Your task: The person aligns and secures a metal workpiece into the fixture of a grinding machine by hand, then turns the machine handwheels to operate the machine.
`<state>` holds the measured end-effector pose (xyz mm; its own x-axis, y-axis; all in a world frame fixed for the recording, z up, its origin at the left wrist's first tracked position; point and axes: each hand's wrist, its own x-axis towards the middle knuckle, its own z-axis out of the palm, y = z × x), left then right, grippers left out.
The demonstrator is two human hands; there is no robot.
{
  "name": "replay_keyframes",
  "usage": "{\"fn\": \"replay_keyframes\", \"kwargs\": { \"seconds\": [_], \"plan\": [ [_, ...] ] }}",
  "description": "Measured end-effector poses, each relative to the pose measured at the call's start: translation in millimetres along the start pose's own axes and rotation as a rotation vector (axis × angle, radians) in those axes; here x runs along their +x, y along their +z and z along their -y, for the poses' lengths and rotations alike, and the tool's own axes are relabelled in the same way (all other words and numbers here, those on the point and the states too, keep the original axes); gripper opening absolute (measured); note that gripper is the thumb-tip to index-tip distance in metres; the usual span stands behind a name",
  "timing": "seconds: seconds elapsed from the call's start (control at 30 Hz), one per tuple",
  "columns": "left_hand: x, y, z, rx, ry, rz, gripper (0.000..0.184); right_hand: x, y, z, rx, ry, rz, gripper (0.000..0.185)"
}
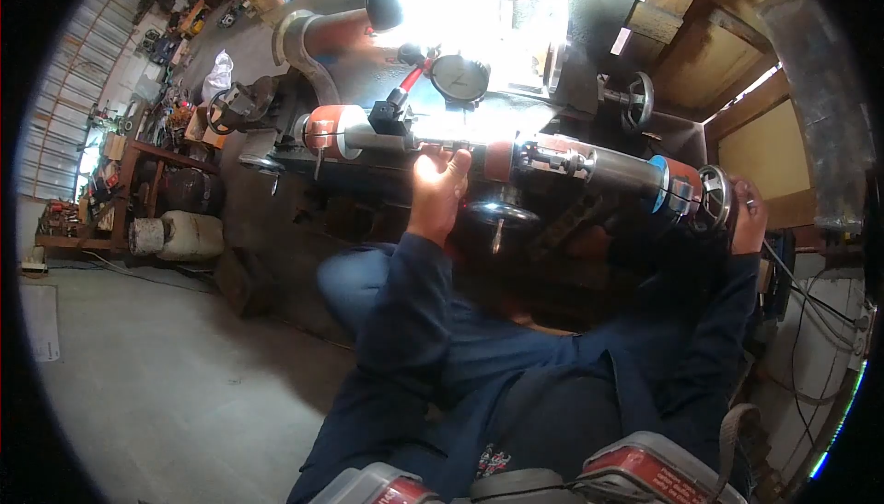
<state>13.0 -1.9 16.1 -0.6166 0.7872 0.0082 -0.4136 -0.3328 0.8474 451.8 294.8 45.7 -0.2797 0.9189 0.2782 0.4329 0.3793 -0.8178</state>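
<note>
My left hand [436,191] is closed at a metal shaft [456,144] on the machine, with the thumb upright and the other fingers partly hidden. Just above it a round dial indicator [459,78] is held on a red arm [411,77], which rises from a black block [390,118]. On the far right my right hand [750,216] grips the rim of a spoked metal handwheel [715,197]. Next to that wheel is an orange housing [681,186] with a blue ring. A second orange housing [325,128] carries the shaft's left end.
Below the shaft a smaller handwheel [500,213] has a handle pointing toward me. Another handwheel [637,102] stands behind at the right. Strong glare hides the back of the machine. A gas cylinder [191,235] lies by a cluttered shelf [129,193] at left.
</note>
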Motion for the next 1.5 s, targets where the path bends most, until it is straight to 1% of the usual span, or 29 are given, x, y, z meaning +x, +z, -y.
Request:
{"fn": "replay_keyframes", "kwargs": {
  "seconds": [0.13, 0.23, 0.33, 0.37, 0.47, 0.53, 0.57, 0.63, 0.77, 0.87, 1.0, 1.1, 1.17, 1.27, 1.3, 1.33, 1.4, 1.5],
  "plan": [
    [-1.0, 7.1, -5.6, 0.013, -0.005, -0.028, 0.018, 8.0, 2.9, -4.7, 0.009, -0.011, 0.055, 0.026],
    [1.2, -0.2, 1.3, 0.026, 0.003, -0.012, 0.029, 9.6, 14.1, -3.2, 0.073, 0.026, 0.097, 0.026],
    [2.9, -3.1, 5.9, 0.025, 0.012, -0.011, 0.037, 23.0, 17.9, -37.6, 0.383, 0.165, 0.218, 0.025],
    [3.0, -2.9, 6.0, 0.025, 0.015, -0.019, 0.039, 28.4, 17.6, -54.1, 0.425, 0.216, 0.229, 0.023],
    [2.0, -5.5, 6.1, 0.038, -0.011, 0.008, 0.033, 28.8, 22.9, -58.2, 0.602, 0.411, 0.217, 0.022],
    [1.1, -5.9, 6.3, 0.032, -0.034, -0.017, 0.029, 22.9, 17.0, -63.2, 0.012, 0.087, 0.306, 0.022],
    [0.9, -5.9, 6.5, 0.029, -0.046, -0.028, 0.028, 18.7, 12.9, -65.7, -0.282, -0.081, 0.314, 0.023],
    [0.5, -3.4, 5.7, 0.008, -0.027, -0.034, 0.026, 8.9, 13.7, -66.1, -0.383, -0.13, 0.305, 0.023],
    [0.1, -5.0, 6.2, 0.008, -0.024, -0.032, 0.024, -7.7, 12.4, -65.6, -0.254, -0.013, 0.282, 0.023],
    [1.7, 0.1, 4.5, 0.022, -0.011, -0.054, 0.026, -18.5, 6.3, -69.2, -0.258, 0.01, 0.278, 0.023],
    [0.8, 1.6, 2.6, -0.004, 0.009, -0.03, 0.023, -35.2, -4.9, -77.5, -0.285, 0.03, 0.306, 0.023],
    [1.3, -5.6, 7.4, -0.03, -0.015, -0.007, 0.021, -44.3, -15.3, -77.7, -0.334, 0.008, 0.345, 0.023],
    [0.7, -2.0, 2.7, -0.025, -0.035, -0.001, 0.021, -50.3, -17.3, -47.6, -0.365, -0.082, 0.357, 0.023],
    [1.5, 0.9, 3.3, 0.036, 0.007, -0.021, 0.025, -67.1, -21.5, -60.7, -0.112, 0.09, 0.179, 0.021],
    [1.7, 0.6, 3.5, 0.041, 0.006, -0.017, 0.025, -66.2, -23.5, -45.9, -0.162, 0.09, 0.232, 0.022],
    [1.9, 0.1, 3.9, 0.045, 0.006, -0.013, 0.024, -64.3, -27.9, -16.2, -0.211, 0.09, 0.284, 0.022],
    [1.8, -0.7, 4.7, 0.044, 0.004, -0.013, 0.024, -61.1, -35.5, 13.9, -0.246, 0.08, 0.337, 0.024],
    [1.1, -1.1, 6.1, 0.031, 0.005, -0.022, 0.025, -58.2, -36.5, 24.6, -0.167, 0.047, 0.305, 0.029]
  ]
}}
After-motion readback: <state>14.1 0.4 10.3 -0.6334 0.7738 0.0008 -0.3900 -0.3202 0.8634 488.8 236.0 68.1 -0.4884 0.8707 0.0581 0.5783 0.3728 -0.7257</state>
